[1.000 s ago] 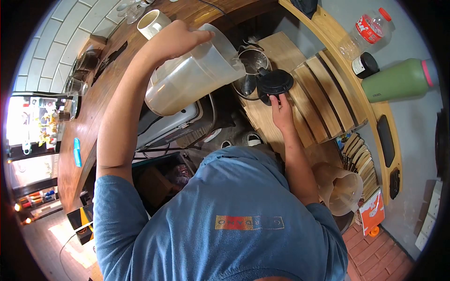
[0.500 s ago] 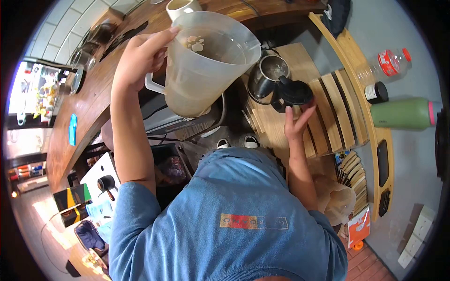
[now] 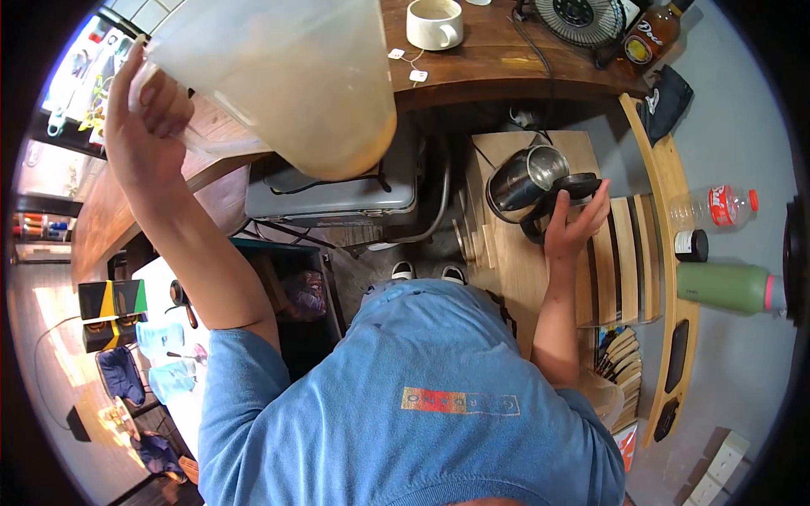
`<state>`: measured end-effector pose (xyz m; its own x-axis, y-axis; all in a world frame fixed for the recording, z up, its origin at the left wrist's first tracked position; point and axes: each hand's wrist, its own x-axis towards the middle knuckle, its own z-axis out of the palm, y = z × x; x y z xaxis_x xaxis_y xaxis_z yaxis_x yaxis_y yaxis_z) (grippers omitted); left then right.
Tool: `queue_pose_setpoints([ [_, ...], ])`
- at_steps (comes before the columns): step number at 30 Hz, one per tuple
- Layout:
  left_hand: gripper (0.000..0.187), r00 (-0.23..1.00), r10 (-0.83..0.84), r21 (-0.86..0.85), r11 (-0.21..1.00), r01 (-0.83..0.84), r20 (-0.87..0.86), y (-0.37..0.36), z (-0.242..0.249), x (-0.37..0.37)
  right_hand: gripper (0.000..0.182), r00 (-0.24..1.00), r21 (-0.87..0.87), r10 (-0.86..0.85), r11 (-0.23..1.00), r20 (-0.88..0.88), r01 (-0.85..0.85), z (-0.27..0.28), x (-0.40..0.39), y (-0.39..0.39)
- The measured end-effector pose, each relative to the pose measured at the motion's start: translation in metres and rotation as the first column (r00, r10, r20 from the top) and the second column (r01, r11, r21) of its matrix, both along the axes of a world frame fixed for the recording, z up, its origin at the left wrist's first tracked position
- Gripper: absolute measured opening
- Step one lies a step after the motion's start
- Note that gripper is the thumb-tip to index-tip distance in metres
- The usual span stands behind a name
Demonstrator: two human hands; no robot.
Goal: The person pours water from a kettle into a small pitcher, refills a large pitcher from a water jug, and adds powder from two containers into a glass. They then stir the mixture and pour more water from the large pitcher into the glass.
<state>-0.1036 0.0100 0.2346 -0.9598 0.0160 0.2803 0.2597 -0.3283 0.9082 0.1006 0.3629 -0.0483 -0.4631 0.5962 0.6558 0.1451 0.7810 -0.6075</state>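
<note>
My left hand (image 3: 152,118), raised at the upper left, is closed round the handle of a large translucent plastic pitcher (image 3: 295,84). A brownish tint shows at the pitcher's base; its mouth is cut off by the view's top edge. To the right, a dark, shiny kettle (image 3: 511,184) with a metal inside stands with its black lid (image 3: 577,185) flipped up. My right hand (image 3: 574,223) is at that lid, thumb on one side and fingers on the other. Part of the kettle's handle is hidden near the hand.
A white mug (image 3: 434,24) with tea-bag tags stands on the wooden counter (image 3: 498,72), near a small fan (image 3: 580,18) and an amber bottle (image 3: 650,38). A silver case (image 3: 337,198) lies below. A wall ledge holds a plastic bottle (image 3: 721,207) and green flask (image 3: 726,287).
The pitcher and my left hand have moved up and to the left, away from the kettle. My right hand stays at the kettle lid. The view has shifted.
</note>
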Motion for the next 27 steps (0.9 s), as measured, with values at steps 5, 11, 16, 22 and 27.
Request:
queue_pose_setpoints([
  [5,0.041,0.997,0.060,0.022,0.998,-0.059,-0.046,-0.019,-0.004,-0.030,0.069,0.959,0.044,-0.112,0.994,0.259,0.104,0.014,-0.011,0.000],
  [11,0.037,0.982,0.187,0.059,0.981,-0.187,0.009,-0.013,-0.019,-0.056,0.068,0.937,0.053,-0.117,0.993,0.330,0.106,0.001,-0.026,0.007],
  [16,0.033,0.972,0.231,0.126,0.966,-0.225,-0.037,-0.009,-0.032,-0.080,0.062,0.900,0.045,-0.091,0.996,0.426,0.079,-0.003,-0.027,0.004],
  [22,0.030,0.959,0.276,0.119,0.956,-0.267,-0.066,0.007,-0.042,-0.093,0.058,0.877,0.067,-0.084,0.996,0.473,0.060,-0.007,-0.012,0.000],
  [27,0.032,0.955,0.284,0.097,0.956,-0.276,-0.081,0.018,-0.046,-0.098,0.071,0.699,-0.056,-0.024,0.994,0.715,0.091,0.039,-0.003,-0.005],
])
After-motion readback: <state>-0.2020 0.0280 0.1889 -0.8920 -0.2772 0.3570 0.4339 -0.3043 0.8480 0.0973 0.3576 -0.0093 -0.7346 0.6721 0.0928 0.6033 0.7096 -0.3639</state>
